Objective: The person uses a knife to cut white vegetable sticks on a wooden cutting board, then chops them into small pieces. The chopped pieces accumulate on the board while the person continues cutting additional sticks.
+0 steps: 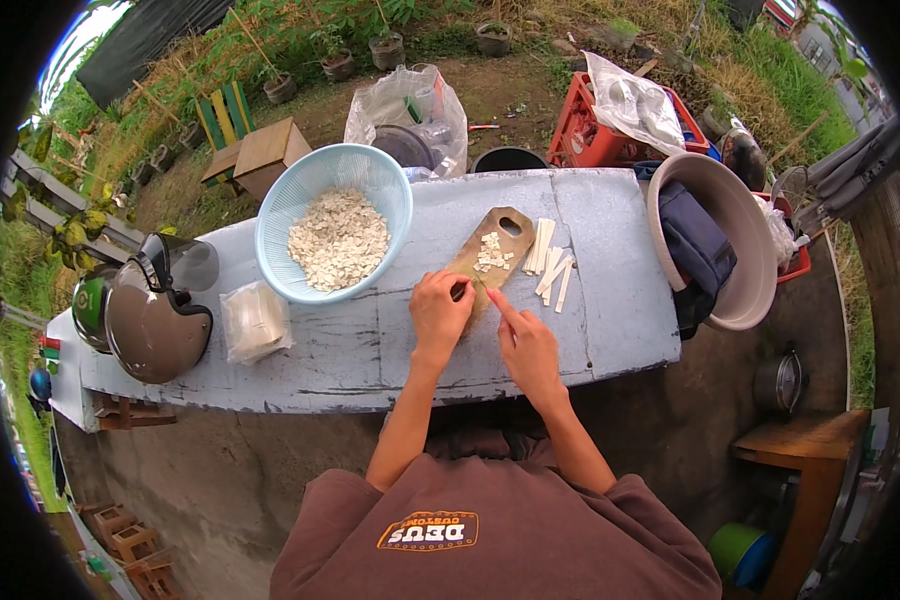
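A wooden cutting board [508, 246] with a hole at its far end lies on the table before me. Small cut white pieces [492, 254] are heaped on it, and longer white strips [547, 262] lie just right of the board. Over the near part of the board, my left hand [440, 312] is closed, its fingertips pressed together on something I cannot make out. My right hand [528, 345] is closed around a knife, index finger stretched along it; the knife is mostly hidden. At the left, a light blue basket [278, 215] holds many similar white pieces [338, 240].
On the pale table [610, 310] rest a plastic packet [256, 322] and a brown helmet [160, 312] at the left. A large beige tub [755, 290] with dark cloth stands at the right end. Beyond the table are a red crate [575, 135] and a wooden box [273, 157].
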The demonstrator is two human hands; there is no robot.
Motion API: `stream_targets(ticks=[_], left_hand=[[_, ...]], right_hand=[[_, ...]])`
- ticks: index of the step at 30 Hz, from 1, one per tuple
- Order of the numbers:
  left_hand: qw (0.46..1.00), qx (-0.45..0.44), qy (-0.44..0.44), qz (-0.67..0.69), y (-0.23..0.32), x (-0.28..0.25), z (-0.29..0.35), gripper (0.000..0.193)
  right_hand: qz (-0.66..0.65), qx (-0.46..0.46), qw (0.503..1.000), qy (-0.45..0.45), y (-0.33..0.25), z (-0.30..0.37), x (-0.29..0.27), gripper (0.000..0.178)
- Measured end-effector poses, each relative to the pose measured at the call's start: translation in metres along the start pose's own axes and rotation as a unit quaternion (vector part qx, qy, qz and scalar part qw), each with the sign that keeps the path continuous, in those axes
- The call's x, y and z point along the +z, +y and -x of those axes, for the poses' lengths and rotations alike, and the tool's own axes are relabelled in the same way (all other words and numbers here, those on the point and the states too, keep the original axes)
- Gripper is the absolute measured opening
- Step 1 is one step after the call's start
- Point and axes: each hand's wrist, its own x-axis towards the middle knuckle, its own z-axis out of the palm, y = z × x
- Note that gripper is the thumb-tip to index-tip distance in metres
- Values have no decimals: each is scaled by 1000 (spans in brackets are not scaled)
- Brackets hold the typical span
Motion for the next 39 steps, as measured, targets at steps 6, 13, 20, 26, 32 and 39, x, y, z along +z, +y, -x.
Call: stream_targets(ticks=[6, 13, 20, 26, 32, 39], left_hand=[[1000, 0, -5, 2, -2, 0, 0, 8], [1000, -2, -11, 10, -2, -2, 0, 8], [999, 1, -24, 36, -1, -5, 1, 9], [998, -1, -23, 67, -1, -8, 2, 8], [997, -2, -25, 69, -2, -7, 2, 7], [997, -6, -33, 68, 1, -10, 1, 7]], right_hand=[[-28, -17, 999, 4, -4, 5, 0, 49], [-16, -10, 1000, -5, -4, 5, 2, 50], [7, -10, 1000, 3, 4, 3, 9, 50], [-20, -5, 1000, 0, -2, 2, 0, 50], [-23, -5, 1000, -7, -9, 6, -6, 49], [-33, 2, 999, 2, -8, 8, -4, 47]])
